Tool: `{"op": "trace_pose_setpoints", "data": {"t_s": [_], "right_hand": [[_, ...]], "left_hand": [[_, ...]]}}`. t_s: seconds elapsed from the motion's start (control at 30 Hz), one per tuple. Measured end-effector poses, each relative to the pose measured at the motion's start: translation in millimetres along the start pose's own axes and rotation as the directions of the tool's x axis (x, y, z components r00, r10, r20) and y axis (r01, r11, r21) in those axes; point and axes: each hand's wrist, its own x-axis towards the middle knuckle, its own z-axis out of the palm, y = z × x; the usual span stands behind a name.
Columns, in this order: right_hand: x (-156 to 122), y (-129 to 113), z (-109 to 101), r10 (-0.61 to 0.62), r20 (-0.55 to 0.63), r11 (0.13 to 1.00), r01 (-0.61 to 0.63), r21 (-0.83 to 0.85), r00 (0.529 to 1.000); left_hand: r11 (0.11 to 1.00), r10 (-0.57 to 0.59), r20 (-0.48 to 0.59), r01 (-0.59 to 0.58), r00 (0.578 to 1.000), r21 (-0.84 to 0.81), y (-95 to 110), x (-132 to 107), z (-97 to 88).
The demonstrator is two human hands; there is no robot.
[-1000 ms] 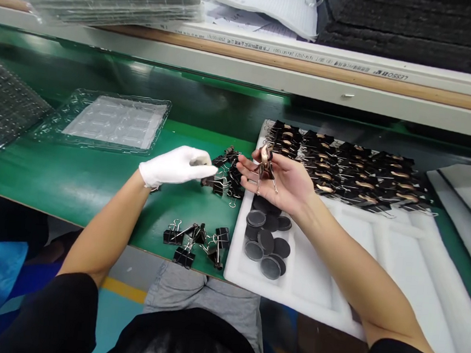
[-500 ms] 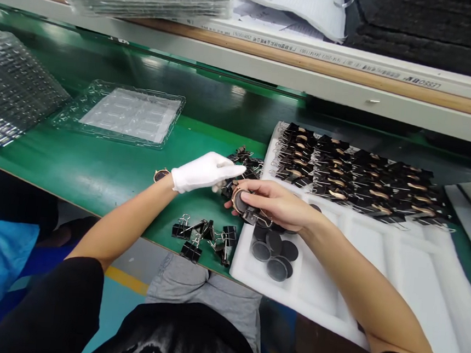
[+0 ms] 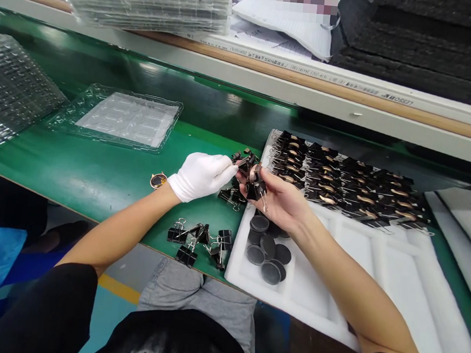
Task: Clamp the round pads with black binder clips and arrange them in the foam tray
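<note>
My right hand (image 3: 285, 203), bare, grips a round gold-rimmed watch case (image 3: 254, 172) with a black binder clip (image 3: 255, 191) clamped on its near edge. My left hand (image 3: 203, 177), in a white glove, meets it from the left. Its thumb and fingers pinch another binder clip (image 3: 243, 163) by its handle at the case's far side; the fingertips partly hide it. Loose binder clips (image 3: 187, 256) lie near the table's front edge, and more lie behind and below the hands. Another gold-rimmed watch case (image 3: 158, 180) rests on the green table beside my left wrist.
A white foam tray (image 3: 324, 294) at right holds dark round discs (image 3: 270, 273) and, at its back, rows of clipped gold-rimmed pieces (image 3: 328, 176). A clear plastic tray (image 3: 164, 137) and stacked clear trays (image 3: 16, 86) stand at left. A shelf edge (image 3: 245, 67) runs across the back.
My right hand has turned the watch case from face-up to edge-on. My left fingers, stretched out before, have closed on a binder clip. The view has shifted slightly.
</note>
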Motion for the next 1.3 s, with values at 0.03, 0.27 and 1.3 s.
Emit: {"op": "trace_pose_setpoints", "data": {"t_s": [0.03, 0.27, 1.3], "right_hand": [[-0.4, 0.1, -0.3, 0.024, -0.001, 1.000, -0.024, -0.001, 1.000], [-1.8, -9.8, -3.9, -0.004, 0.016, 0.996, 0.005, -0.093, 1.000], [-9.8, -67.0, -41.9, -0.070, 0.154, 0.471, 0.169, -0.866, 0.986]], "left_hand": [[0.999, 0.024, -0.002, -0.024, 1.000, 0.036, -1.5, 1.0, 0.3], [0.988, -0.006, 0.041, 0.012, 0.999, -0.153, -12.2, 4.0, -9.7], [0.778, 0.052, 0.229, 0.105, 0.972, -0.620, 17.1, -4.4, -14.1]]}}
